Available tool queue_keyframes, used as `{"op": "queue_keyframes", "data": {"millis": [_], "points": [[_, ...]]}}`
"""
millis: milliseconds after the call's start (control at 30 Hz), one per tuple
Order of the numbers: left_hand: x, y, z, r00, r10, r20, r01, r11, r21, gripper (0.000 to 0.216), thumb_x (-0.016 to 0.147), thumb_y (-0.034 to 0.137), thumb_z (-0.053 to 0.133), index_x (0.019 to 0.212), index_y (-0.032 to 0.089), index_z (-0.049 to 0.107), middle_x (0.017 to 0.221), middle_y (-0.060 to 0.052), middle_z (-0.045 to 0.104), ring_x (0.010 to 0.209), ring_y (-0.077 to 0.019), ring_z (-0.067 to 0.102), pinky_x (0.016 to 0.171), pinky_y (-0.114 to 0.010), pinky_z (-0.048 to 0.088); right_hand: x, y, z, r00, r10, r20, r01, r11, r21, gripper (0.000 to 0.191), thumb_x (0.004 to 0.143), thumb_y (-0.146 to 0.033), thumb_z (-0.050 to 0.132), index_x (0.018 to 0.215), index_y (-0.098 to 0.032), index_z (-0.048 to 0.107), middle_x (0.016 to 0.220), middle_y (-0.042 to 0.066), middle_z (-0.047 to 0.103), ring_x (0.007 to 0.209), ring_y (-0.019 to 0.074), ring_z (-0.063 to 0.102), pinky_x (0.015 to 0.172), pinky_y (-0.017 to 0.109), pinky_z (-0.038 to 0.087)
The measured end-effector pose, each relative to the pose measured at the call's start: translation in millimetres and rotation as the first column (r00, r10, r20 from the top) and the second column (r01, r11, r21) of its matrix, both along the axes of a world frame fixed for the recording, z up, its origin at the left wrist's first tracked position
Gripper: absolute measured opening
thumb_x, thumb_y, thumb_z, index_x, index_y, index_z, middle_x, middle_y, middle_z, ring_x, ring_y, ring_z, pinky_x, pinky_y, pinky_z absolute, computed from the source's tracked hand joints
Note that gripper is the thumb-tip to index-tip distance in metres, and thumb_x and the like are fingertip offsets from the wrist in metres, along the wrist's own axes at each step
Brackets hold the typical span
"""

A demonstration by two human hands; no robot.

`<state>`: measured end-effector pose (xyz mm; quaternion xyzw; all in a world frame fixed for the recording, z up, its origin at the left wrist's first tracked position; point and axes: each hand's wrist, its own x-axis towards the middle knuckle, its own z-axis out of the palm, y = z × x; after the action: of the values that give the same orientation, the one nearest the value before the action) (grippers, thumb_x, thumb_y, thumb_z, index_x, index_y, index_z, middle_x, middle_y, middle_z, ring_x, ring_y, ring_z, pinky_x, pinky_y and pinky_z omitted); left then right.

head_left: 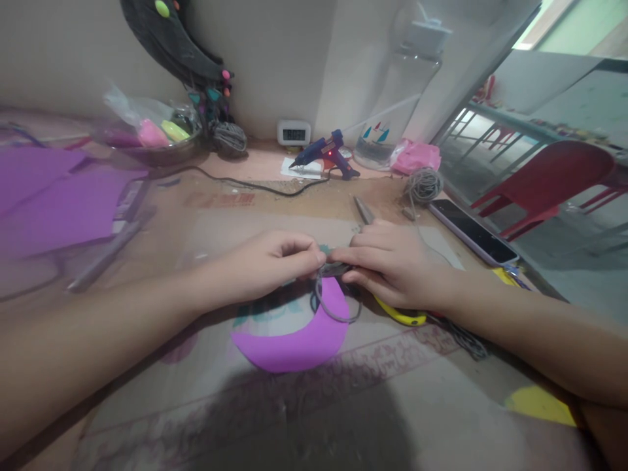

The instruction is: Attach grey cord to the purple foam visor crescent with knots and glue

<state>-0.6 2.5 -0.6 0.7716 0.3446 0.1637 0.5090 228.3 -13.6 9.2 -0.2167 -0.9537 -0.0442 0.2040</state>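
A purple crescent cutout point(294, 347) lies in front of me, its upper tip reaching up between my hands. Dark grey yarn point(338, 268) is gathered at that tip, and a loose loop hangs over the purple shape. Thumb and fingers of my left hand point(294, 256) pinch the yarn from the left. From the other side, my right hand point(392, 265) has its thumb and index finger closed on the same gathered yarn. Beneath the right hand lie scissors with a yellow handle point(400, 316), their blades point(364, 210) showing beyond the knuckles.
At the back, a blue glue gun point(328, 155) with a lit red light stands beside a white digital clock point(294, 133) and a clear bottle point(392, 111). A yarn ball point(424, 186) and phone point(473, 230) sit right; purple sheets point(59, 203) lie left. A dark cord point(245, 181) crosses behind.
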Motion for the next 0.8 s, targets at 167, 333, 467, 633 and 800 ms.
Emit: {"op": "queue_keyframes", "data": {"millis": [167, 333, 467, 633, 800], "points": [[-0.1, 0.4, -0.5, 1.000, -0.006, -0.020, 0.007, 1.000, 0.022, 0.034, 0.092, 0.042, 0.043, 0.069, 0.018, 0.051, 0.065, 0.002, 0.052, 0.059, -0.0117, 0.047, 0.056, -0.024, 0.035, -0.2, -0.3, -0.5, 1.000, -0.008, 0.010, 0.008, 1.000, 0.008, 0.031, 0.096, -0.034, 0.045, 0.105, -0.012, 0.065, 0.073, 0.005, 0.060, 0.068, 0.0162, 0.051, 0.063, 0.029, 0.029], [-1.0, 0.2, -0.2, 1.000, -0.001, -0.010, 0.001, 1.000, 0.010, 0.034, 0.092, 0.042, 0.043, 0.070, 0.018, 0.053, 0.067, 0.002, 0.054, 0.062, -0.0122, 0.049, 0.057, -0.024, 0.036, -0.1, -0.3, -1.3, 1.000, 0.004, 0.011, -0.004, 1.000, 0.020, 0.031, 0.096, -0.034, 0.045, 0.104, -0.012, 0.066, 0.071, 0.004, 0.059, 0.067, 0.0158, 0.049, 0.062, 0.029, 0.028], [-1.8, 0.0, 0.0, 1.000, -0.002, -0.016, 0.002, 1.000, -0.001, 0.035, 0.092, 0.044, 0.044, 0.071, 0.018, 0.054, 0.068, 0.001, 0.055, 0.062, -0.0126, 0.049, 0.056, -0.025, 0.037, 0.0, 0.0, -1.6, 1.000, -0.002, 0.019, 0.002, 1.000, 0.024, 0.031, 0.097, -0.034, 0.045, 0.104, -0.012, 0.066, 0.071, 0.004, 0.059, 0.066, 0.0156, 0.049, 0.062, 0.029, 0.028], [-1.3, 0.7, -0.7, 1.000, -0.017, 0.021, 0.017, 1.000, 0.012, 0.034, 0.091, 0.042, 0.045, 0.069, 0.018, 0.054, 0.068, 0.001, 0.056, 0.064, -0.0127, 0.050, 0.058, -0.025, 0.038, -0.5, -0.2, -0.8, 1.000, -0.001, 0.023, 0.001, 1.000, 0.022, 0.030, 0.096, -0.033, 0.047, 0.104, -0.012, 0.066, 0.070, 0.004, 0.058, 0.066, 0.0155, 0.048, 0.062, 0.029, 0.027], [-1.0, 1.6, -1.2, 0.999, -0.016, 0.030, 0.015, 1.000, 0.019, 0.034, 0.091, 0.041, 0.045, 0.069, 0.017, 0.053, 0.067, 0.001, 0.055, 0.063, -0.0128, 0.050, 0.059, -0.026, 0.038, -1.2, -0.1, 0.0, 0.999, -0.008, 0.038, 0.007, 0.999, 0.033, 0.029, 0.096, -0.033, 0.047, 0.104, -0.013, 0.067, 0.068, 0.003, 0.057, 0.064, 0.0156, 0.046, 0.061, 0.029, 0.027]]}}
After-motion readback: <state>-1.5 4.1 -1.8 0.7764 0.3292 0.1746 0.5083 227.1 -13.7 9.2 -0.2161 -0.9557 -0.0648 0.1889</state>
